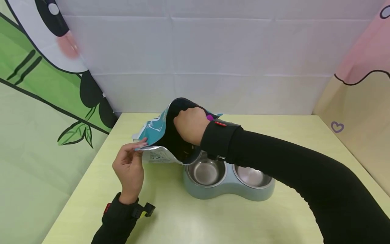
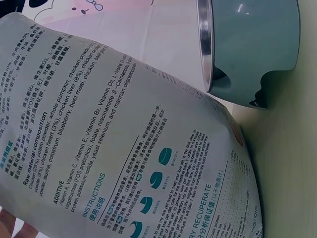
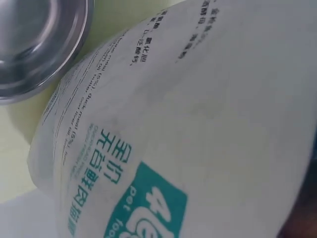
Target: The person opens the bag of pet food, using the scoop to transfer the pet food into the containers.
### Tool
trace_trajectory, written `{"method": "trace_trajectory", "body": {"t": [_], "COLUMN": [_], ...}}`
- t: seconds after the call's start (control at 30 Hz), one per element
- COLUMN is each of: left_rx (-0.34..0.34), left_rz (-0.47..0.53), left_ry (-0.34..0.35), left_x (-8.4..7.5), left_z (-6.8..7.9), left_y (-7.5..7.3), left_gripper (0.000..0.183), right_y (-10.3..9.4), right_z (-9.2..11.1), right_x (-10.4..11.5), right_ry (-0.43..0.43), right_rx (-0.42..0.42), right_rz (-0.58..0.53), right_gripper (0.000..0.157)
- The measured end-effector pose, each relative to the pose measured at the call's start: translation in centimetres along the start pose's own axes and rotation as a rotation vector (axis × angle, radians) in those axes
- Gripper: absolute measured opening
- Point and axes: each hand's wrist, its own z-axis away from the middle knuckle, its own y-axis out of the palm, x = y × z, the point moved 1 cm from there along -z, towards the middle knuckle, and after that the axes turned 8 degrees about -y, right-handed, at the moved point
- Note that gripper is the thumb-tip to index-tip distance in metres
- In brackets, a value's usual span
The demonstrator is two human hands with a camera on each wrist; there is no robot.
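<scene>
A pet food bag, teal and white outside with a dark inner lining, tilts with its mouth facing me. My left hand pinches the mouth's edge at its near left corner. My right hand reaches into the wide mouth from the right, knuckles up, and its fingertips are hidden inside; I cannot tell what they hold. In the left wrist view, printed text covers the bag, with fingers at the lower left. The right wrist view shows the bag's white side with a teal logo.
A blue-grey double feeder stands on the pale yellow table below the bag. It has two steel bowls, a left one by the bag's lower edge and a right one partly behind my right sleeve. Printed cloth walls surround the table.
</scene>
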Motion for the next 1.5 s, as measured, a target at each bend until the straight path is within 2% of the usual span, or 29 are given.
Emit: {"method": "trace_trajectory", "body": {"t": [0.17,0.4,0.67,0.97,1.23,1.5], "left_rx": [0.002,-0.002,0.009,0.022,0.020,0.018], "left_rz": [0.002,0.003,0.017,0.030,0.016,0.010], "left_ry": [0.004,0.006,-0.001,0.000,0.002,0.008], "left_x": [-0.1,-0.1,-0.2,0.0,-0.1,-0.1], "left_z": [0.0,0.1,0.3,0.3,0.4,0.4], "left_y": [0.1,0.1,-0.5,-1.5,-1.5,-1.5], "left_gripper": [0.008,0.007,0.008,0.008,0.008,0.008], "right_y": [0.3,0.4,0.6,0.9,1.1,1.5], "right_z": [0.3,0.6,0.3,-0.3,-0.2,-0.4], "right_x": [-0.5,-0.8,0.0,0.9,0.8,1.0], "right_ry": [-0.021,-0.041,0.001,0.092,0.108,0.123], "right_rx": [-0.038,-0.074,0.008,0.098,0.114,0.110], "right_rz": [-0.068,-0.091,-0.214,-0.262,-0.314,-0.452], "right_gripper": [0.014,0.014,0.015,0.015,0.018,0.022]}}
